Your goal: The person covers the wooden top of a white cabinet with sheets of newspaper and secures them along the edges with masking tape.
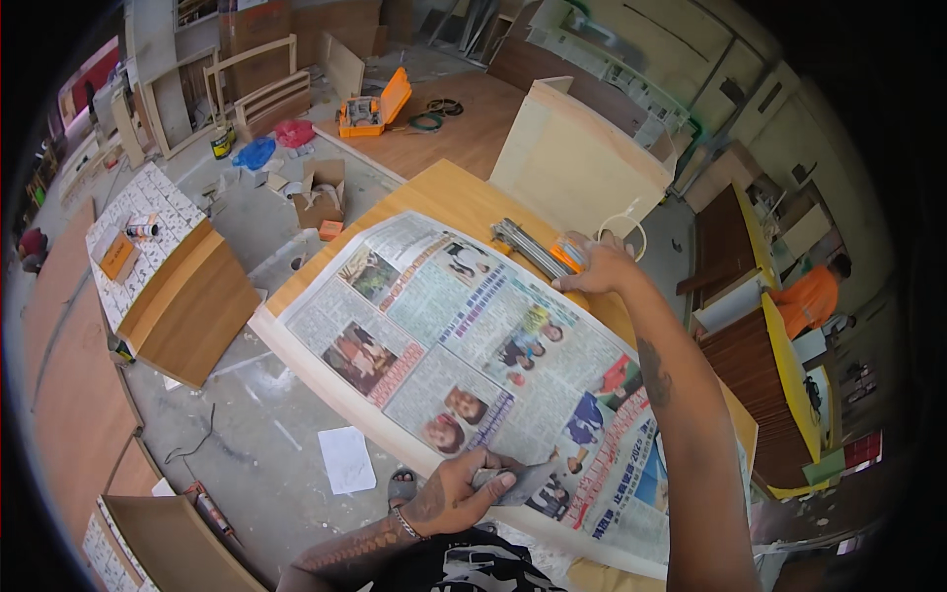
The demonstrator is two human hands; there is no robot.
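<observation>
A newspaper sheet with colour photos lies over a wooden panel in front of me. My left hand, at the panel's near side, is closed on a flat grey scraper held low over the paper. My right hand reaches to the far right edge, its fingers closed around an orange tool whose exact kind is partly hidden. Next to it lies a bundle of long grey metal pieces. A cream-coloured ring shows just behind the right hand.
To the left stands a wood block with a patterned top, carrying an orange box. An open orange toolbox and a cardboard box sit beyond. A pale cabinet piece stands behind. At right, a person in orange bends.
</observation>
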